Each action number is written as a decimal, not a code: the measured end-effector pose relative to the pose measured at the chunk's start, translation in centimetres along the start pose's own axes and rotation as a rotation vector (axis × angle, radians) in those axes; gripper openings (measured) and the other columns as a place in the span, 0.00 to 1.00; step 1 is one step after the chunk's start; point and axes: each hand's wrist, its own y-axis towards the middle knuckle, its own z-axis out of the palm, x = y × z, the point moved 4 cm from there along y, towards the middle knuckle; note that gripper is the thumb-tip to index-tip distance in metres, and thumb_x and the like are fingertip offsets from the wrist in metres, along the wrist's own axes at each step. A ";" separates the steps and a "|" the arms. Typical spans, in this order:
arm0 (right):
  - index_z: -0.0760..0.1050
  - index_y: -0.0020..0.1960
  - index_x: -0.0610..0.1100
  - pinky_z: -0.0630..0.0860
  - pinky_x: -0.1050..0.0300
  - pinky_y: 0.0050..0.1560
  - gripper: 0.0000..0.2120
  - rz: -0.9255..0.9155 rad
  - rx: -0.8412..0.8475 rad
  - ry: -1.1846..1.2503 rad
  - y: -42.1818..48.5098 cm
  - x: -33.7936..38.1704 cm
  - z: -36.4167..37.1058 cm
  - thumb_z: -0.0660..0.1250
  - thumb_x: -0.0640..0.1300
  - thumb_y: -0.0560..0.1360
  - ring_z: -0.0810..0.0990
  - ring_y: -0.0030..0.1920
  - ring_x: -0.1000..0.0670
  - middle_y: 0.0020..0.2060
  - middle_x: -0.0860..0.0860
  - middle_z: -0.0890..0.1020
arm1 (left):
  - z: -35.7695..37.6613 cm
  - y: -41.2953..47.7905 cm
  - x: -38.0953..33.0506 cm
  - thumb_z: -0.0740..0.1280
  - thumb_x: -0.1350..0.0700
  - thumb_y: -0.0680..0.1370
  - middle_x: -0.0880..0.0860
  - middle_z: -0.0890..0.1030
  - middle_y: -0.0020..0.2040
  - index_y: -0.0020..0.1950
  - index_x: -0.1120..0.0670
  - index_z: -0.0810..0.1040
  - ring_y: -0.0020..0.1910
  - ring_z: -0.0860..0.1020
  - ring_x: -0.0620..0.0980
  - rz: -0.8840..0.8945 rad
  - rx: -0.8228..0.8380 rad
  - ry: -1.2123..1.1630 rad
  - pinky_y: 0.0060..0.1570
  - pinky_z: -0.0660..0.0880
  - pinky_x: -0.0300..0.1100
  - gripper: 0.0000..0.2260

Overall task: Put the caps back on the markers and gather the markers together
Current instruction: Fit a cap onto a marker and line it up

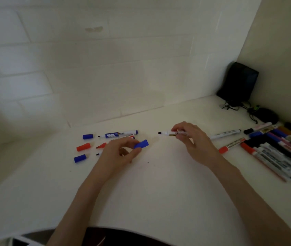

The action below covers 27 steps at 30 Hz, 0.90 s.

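White table lower frame, tiled wall above; left hand pinches blue cap; right hand grips uncapped marker.

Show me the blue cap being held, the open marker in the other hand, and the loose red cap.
blue cap (pixel 141 144): head view, middle of its side.
open marker (pixel 167 133): head view, white barrel just behind the dark tip.
red cap (pixel 83 147): head view, middle of its side.
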 end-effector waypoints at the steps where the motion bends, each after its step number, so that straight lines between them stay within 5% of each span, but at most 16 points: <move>1: 0.76 0.58 0.51 0.75 0.49 0.52 0.10 0.003 -0.018 0.008 -0.3 -0.2 -0.5 0.64 0.39 0.81 0.76 0.50 0.49 0.47 0.54 0.79 | 0.6 0.5 -0.3 0.71 0.52 0.77 0.43 0.84 0.48 0.56 0.46 0.81 0.33 0.82 0.45 0.015 0.005 -0.017 0.39 0.79 0.35 0.09; 16: 0.79 0.57 0.49 0.70 0.59 0.49 0.08 -0.047 -0.051 -0.032 -0.9 0.6 -0.8 0.66 0.41 0.81 0.73 0.48 0.49 0.46 0.55 0.79 | 2.6 1.4 -0.8 0.69 0.52 0.79 0.47 0.84 0.43 0.55 0.46 0.82 0.31 0.76 0.43 0.046 -0.030 -0.129 0.36 0.76 0.37 0.07; 27: 0.80 0.60 0.45 0.66 0.69 0.47 0.10 -0.075 -0.002 -0.017 -1.1 2.4 0.8 0.66 0.42 0.81 0.73 0.45 0.54 0.45 0.52 0.79 | 2.5 1.2 -1.6 0.68 0.59 0.79 0.46 0.82 0.34 0.53 0.52 0.85 0.32 0.77 0.39 0.124 -0.084 -0.074 0.36 0.69 0.26 0.07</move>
